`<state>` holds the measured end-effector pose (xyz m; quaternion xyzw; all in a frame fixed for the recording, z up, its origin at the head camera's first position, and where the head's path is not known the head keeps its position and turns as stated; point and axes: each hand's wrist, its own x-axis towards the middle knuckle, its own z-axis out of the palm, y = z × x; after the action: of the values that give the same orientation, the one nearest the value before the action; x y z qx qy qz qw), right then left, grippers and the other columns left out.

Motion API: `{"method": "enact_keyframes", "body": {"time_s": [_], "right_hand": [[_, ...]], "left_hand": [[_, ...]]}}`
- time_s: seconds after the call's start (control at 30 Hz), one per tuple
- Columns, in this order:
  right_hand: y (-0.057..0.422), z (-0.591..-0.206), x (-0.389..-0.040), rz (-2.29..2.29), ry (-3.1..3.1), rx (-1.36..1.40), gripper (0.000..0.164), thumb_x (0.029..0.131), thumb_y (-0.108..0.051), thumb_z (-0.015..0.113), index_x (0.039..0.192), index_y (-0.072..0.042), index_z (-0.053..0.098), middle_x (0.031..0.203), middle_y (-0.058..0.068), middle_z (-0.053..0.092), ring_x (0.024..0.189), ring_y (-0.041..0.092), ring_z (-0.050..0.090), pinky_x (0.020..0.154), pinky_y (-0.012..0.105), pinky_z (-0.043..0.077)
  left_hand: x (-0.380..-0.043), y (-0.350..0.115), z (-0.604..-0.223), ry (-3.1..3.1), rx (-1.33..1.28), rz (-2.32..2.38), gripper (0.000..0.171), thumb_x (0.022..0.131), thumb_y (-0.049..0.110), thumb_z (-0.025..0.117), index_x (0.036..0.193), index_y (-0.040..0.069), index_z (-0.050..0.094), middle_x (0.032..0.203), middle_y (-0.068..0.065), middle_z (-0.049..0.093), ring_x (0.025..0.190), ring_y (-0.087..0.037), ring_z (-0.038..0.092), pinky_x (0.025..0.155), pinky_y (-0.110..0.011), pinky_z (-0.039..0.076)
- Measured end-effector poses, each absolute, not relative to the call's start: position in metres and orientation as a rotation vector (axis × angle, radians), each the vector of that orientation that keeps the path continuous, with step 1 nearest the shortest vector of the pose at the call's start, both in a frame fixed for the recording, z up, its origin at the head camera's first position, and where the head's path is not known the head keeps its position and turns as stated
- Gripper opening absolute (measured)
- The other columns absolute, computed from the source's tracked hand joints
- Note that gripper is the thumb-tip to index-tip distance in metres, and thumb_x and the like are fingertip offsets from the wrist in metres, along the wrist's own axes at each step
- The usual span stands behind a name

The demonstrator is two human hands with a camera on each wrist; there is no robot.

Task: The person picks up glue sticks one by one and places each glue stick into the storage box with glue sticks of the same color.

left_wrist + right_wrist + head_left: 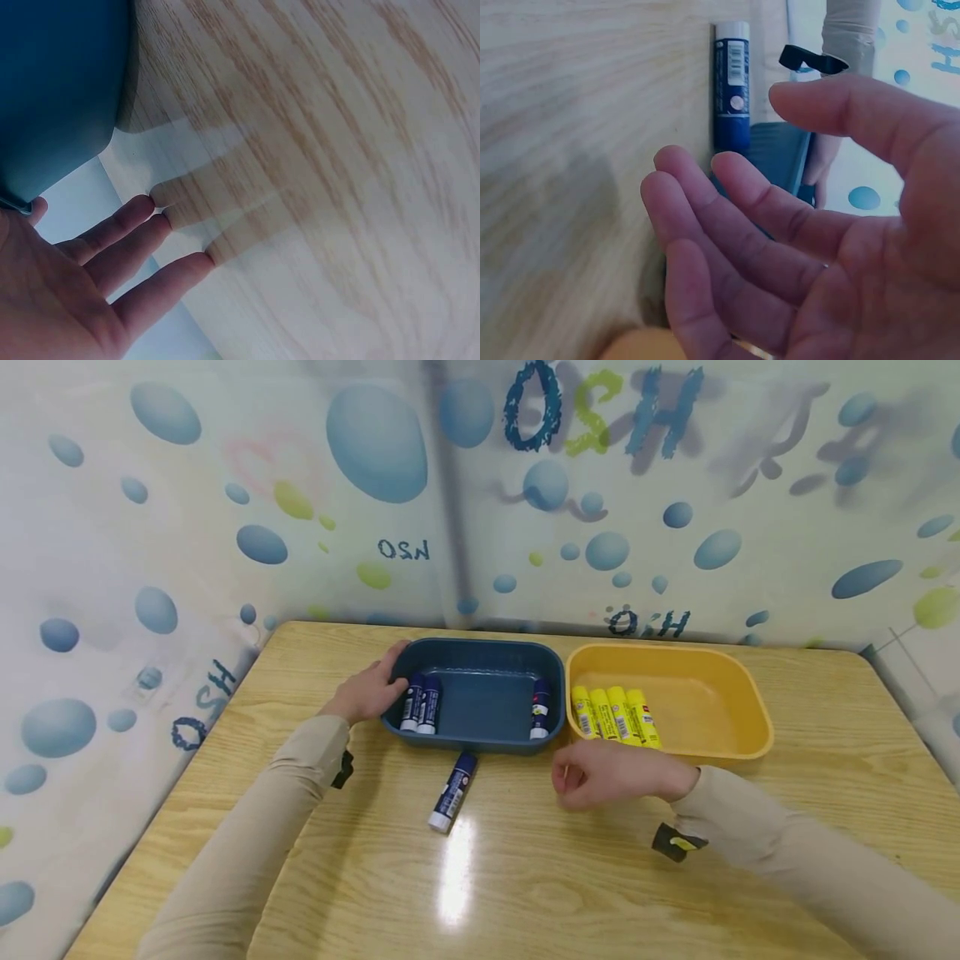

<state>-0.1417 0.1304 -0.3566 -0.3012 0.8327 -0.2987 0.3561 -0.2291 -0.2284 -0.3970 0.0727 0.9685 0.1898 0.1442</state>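
Observation:
My left hand (pixel 367 692) holds the left rim of a dark blue plastic bin (pixel 480 746), thumb over the edge. In the left wrist view, the other fingers (pixel 176 281) extend beside the bin's outer wall, near the wooden table. Inside the bin, two blue glue sticks (pixel 428 703) lie at the left and one glue stick (pixel 540 708) at the right. Another blue glue stick (pixel 453 792) with a white end lies on the table before the bin. My right hand (pixel 618 772) hovers right of it, fingers loosely bent, holding nothing.
A yellow bin (pixel 720 710) adjoins the blue one on the right, with several yellow glue sticks (pixel 615 714) lying at its left side. The wooden table (pixel 525 893) meets a patterned curtain (pixel 487 527) at the back. Dark wrist straps sit on both sleeves.

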Motion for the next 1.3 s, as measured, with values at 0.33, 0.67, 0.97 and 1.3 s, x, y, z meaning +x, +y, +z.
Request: {"method": "enact_keyframes", "body": {"time_s": [0.33, 0.67, 0.97, 1.3], "right_hand": [[0.112, -0.371, -0.140, -0.698, 2.144, -0.744, 0.012, 0.085, -0.017, 0.073, 0.087, -0.016, 0.061, 0.080, -0.004, 0.060, 0.073, 0.014, 0.054, 0.067, 0.030, 0.045], [0.092, -0.386, -0.143, -0.665, 2.116, -0.912, 0.010, 0.087, -0.017, 0.071, 0.087, -0.018, 0.061, 0.079, -0.010, 0.061, 0.074, 0.010, 0.055, 0.070, 0.027, 0.048], [0.070, -0.387, -0.143, -0.586, 2.190, -1.057, 0.012, 0.084, -0.013, 0.072, 0.087, -0.016, 0.060, 0.074, -0.009, 0.056, 0.069, 0.008, 0.051, 0.065, 0.024, 0.043], [0.049, -0.385, -0.141, -0.525, 2.302, -1.271, 0.012, 0.085, -0.012, 0.069, 0.091, -0.015, 0.059, 0.078, -0.004, 0.054, 0.071, 0.009, 0.049, 0.062, 0.023, 0.040]], "left_hand": [[-0.228, -0.228, -0.395, 2.788, 0.193, 0.547, 0.065, 0.101, 0.030, 0.035, 0.156, 0.022, 0.001, 0.152, -0.029, 0.024, 0.128, -0.053, 0.036, 0.097, -0.066, 0.031], [-0.229, -0.228, -0.396, 2.789, 0.188, 0.545, 0.065, 0.101, 0.030, 0.035, 0.156, 0.023, 0.001, 0.152, -0.029, 0.024, 0.128, -0.053, 0.036, 0.097, -0.066, 0.031], [-0.230, -0.228, -0.396, 2.784, 0.177, 0.540, 0.065, 0.101, 0.030, 0.035, 0.156, 0.024, 0.000, 0.153, -0.028, 0.023, 0.132, -0.051, 0.031, 0.099, -0.066, 0.029], [-0.230, -0.228, -0.398, 2.790, 0.173, 0.541, 0.065, 0.101, 0.031, 0.035, 0.156, 0.025, 0.001, 0.153, -0.027, 0.024, 0.130, -0.051, 0.035, 0.098, -0.066, 0.031]]}}
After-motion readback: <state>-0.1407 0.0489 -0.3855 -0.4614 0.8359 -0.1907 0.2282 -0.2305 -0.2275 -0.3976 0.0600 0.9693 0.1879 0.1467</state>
